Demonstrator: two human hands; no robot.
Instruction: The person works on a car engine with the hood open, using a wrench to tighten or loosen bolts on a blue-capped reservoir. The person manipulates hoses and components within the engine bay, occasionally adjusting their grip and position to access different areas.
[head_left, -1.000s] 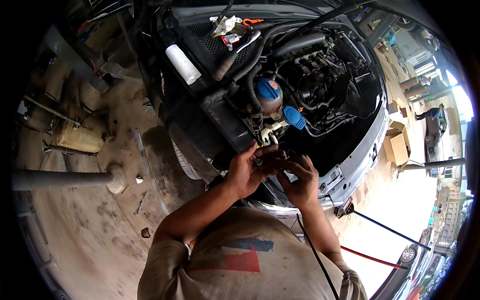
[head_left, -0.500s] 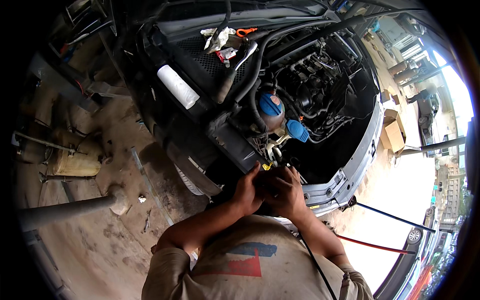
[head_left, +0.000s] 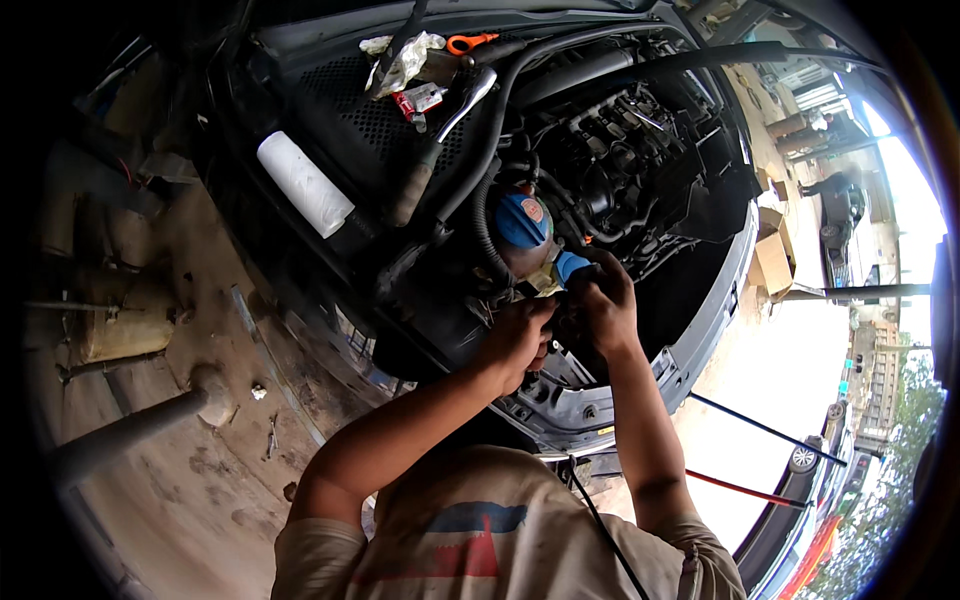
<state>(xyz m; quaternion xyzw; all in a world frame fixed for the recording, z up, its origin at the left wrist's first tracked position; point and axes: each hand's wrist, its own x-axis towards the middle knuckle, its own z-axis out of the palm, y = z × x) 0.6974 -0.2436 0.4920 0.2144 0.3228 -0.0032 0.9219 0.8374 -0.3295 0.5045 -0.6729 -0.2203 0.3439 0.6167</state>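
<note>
Both my hands reach into the front corner of a car's engine bay. My left hand [head_left: 518, 342] has its fingers curled inward beside a pale filler neck [head_left: 541, 280]; whatever it grips is hidden. Just right of it, my right hand [head_left: 608, 312] is bent over with fingers closed, covering part of a light blue cap [head_left: 569, 266]. Between the hands it is dark, and I cannot make out what they hold. Right behind them stands a round coolant tank [head_left: 527, 258] with a darker blue cap [head_left: 522, 220].
A white roll [head_left: 305, 183] lies on the left fender side. On the perforated cowl are a ratchet handle [head_left: 412, 183], a crumpled rag [head_left: 408, 62], a small red-and-white packet [head_left: 419, 101] and an orange-handled tool [head_left: 470, 44]. The front crossmember [head_left: 690, 345] edges the bay.
My hands have moved forward from the bay's front edge, up to the caps, and come slightly apart. The right one now partly hides the light blue cap. The view has shifted too.
</note>
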